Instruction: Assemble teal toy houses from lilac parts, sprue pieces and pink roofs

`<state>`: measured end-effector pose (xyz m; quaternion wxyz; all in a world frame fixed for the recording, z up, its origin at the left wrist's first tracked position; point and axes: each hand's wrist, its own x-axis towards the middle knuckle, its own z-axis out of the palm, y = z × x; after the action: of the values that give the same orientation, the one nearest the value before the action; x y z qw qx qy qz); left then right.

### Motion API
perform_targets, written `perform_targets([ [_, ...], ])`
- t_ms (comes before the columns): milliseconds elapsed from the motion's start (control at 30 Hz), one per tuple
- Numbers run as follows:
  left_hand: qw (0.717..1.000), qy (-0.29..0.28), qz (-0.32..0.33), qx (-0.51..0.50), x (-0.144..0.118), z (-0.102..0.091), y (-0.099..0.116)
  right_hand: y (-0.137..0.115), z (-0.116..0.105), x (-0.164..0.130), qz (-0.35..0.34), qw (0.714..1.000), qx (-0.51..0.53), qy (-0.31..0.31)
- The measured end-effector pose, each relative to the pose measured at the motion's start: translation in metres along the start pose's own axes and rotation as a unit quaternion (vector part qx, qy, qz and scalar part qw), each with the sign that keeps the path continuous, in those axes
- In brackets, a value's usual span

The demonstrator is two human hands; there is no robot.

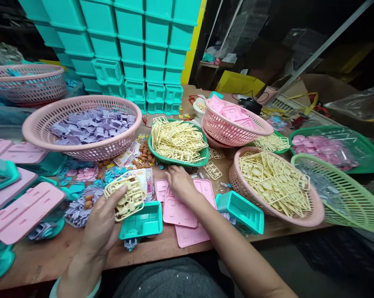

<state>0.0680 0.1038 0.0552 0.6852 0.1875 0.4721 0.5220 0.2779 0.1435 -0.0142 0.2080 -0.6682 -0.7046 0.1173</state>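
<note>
Cream parts frame [126, 198] between left fingers [120, 194]

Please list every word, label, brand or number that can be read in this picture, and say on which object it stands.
No text can be read with certainty.
Small printed packet behind the cream parts in the left hand: printing shows, too small and blurred to read.
Printed packets in front of the pink basket of purple parts: coloured print, unreadable.
Teal crates: no lettering visible.
</note>
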Motion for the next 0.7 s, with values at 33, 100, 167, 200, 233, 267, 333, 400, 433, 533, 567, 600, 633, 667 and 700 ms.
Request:
perform_targets([
  [33,1.000,-0.005,0.005,0.000,0.000,-0.001,0.000,-0.001,-0.006,-0.003,-0.014,1.000,0.011,0.006],
  [100,1.000,-0.022,0.017,0.002,0.000,-0.002,-0.001,-0.005,-0.022,-0.013,-0.044,0.996,0.065,0.043],
  [167,0.999,-0.039,0.023,-0.003,0.000,-0.001,-0.002,-0.012,-0.037,-0.023,-0.048,0.975,0.190,0.101],
  [200,0.999,-0.050,0.019,-0.008,-0.001,-0.001,-0.002,-0.017,-0.042,-0.028,-0.037,0.955,0.268,0.125],
  [233,0.998,-0.064,0.009,-0.014,-0.003,0.000,-0.002,-0.023,-0.046,-0.031,-0.020,0.929,0.344,0.135],
  [267,0.997,-0.081,-0.005,-0.020,-0.004,0.002,-0.003,-0.029,-0.048,-0.033,-0.003,0.904,0.409,0.125],
  [333,0.992,-0.123,-0.028,-0.022,-0.008,0.004,-0.005,-0.042,-0.050,-0.035,0.018,0.865,0.498,0.062],
  [400,0.988,-0.152,-0.018,-0.018,-0.012,0.006,-0.008,-0.055,-0.048,-0.036,0.022,0.830,0.558,-0.005],
  [433,0.988,-0.156,0.001,-0.016,-0.014,0.008,-0.011,-0.061,-0.047,-0.038,0.022,0.814,0.579,-0.027],
  [533,0.986,-0.144,0.081,-0.019,-0.020,0.012,-0.017,-0.082,-0.044,-0.046,0.005,0.776,0.628,-0.064],
  [567,0.984,-0.139,0.107,-0.017,-0.022,0.012,-0.018,-0.089,-0.043,-0.050,-0.005,0.769,0.636,-0.068],
  [600,0.982,-0.139,0.127,-0.012,-0.024,0.011,-0.019,-0.094,-0.042,-0.054,-0.017,0.767,0.638,-0.065],
  [633,0.979,-0.143,0.143,-0.007,-0.025,0.009,-0.018,-0.097,-0.041,-0.056,-0.029,0.771,0.633,-0.059],
  [667,0.976,-0.151,0.156,0.000,-0.025,0.004,-0.017,-0.098,-0.041,-0.058,-0.041,0.783,0.619,-0.049],
  [700,0.971,-0.164,0.172,0.013,-0.025,-0.003,-0.014,-0.097,-0.042,-0.059,-0.052,0.801,0.595,-0.037],
])
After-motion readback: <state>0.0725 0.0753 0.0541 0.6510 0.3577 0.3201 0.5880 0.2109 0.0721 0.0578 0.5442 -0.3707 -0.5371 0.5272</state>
